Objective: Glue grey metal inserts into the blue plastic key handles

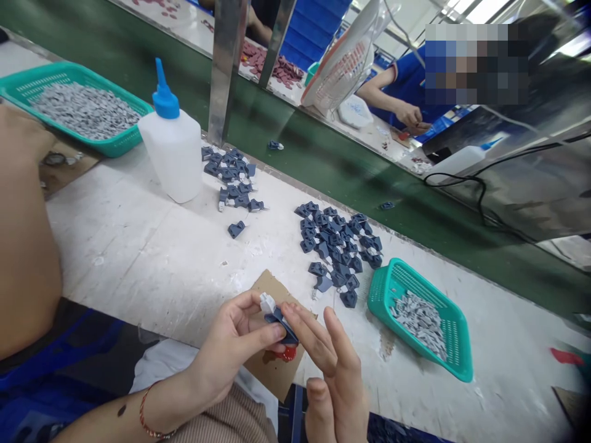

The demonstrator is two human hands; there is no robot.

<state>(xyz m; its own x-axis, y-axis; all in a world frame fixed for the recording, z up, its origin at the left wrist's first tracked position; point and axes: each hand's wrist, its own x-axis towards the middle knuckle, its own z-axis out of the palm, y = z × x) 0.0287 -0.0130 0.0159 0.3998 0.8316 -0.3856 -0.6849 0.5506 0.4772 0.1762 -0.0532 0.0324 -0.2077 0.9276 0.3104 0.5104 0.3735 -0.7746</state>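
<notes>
My left hand (231, 338) pinches a small dark blue plastic part (282, 325) that has a light grey piece (266, 303) at its upper end. Against the other side of that part rest the fingertips of my right hand (335, 363); its fingers are stretched out and the thumb stands apart. Beneath my hands lies a piece of brown cardboard (270, 283) with a red object (285, 354) on it, partly hidden by my fingers. Beyond the cardboard, a pile of similar dark blue parts (339, 240) covers the white table.
A green basket (462, 363) of small grey pieces stands at right, another green basket (122, 144) at far left. Near it stands a white bottle with a blue nozzle (173, 154). More blue parts (235, 172) lie beside a metal post (224, 80). Co-workers sit left and across.
</notes>
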